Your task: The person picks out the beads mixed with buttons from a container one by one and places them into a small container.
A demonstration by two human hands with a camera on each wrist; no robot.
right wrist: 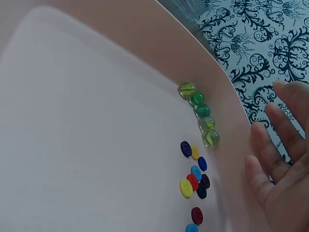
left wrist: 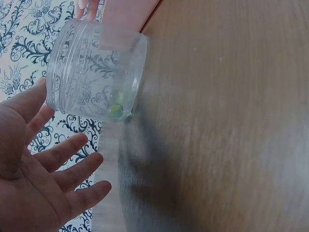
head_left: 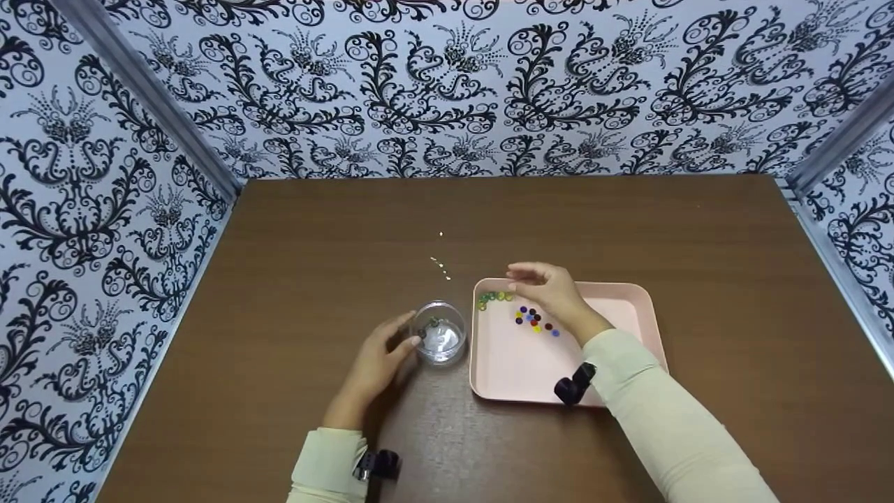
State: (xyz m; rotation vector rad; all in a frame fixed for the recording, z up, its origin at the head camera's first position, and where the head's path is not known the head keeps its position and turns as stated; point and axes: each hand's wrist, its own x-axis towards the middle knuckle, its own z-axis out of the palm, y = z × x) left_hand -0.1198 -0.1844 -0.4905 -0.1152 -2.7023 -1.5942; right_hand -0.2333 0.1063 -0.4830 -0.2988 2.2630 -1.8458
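Note:
A clear plastic jar [head_left: 440,339] stands on the table, left of a pink tray [head_left: 503,384]. A green-yellow marble [left wrist: 115,111] shows at its bottom. My left hand [head_left: 380,356] is at the jar's left side, thumb and index finger touching it near the rim, the other fingers loosely spread. My right hand [head_left: 552,290] hovers over the tray's back edge with relaxed fingers and nothing visible in them. Several glass marbles [right wrist: 203,111] sit along the wall in the back left corner. Near them lie small coloured buttons [right wrist: 186,188], in blue, yellow, red and dark tones.
Small white flecks [head_left: 440,265] mark the brown wooden table [head_left: 335,244] behind the jar. Patterned black-and-white panels [head_left: 433,91] enclose the table at the back and on both sides.

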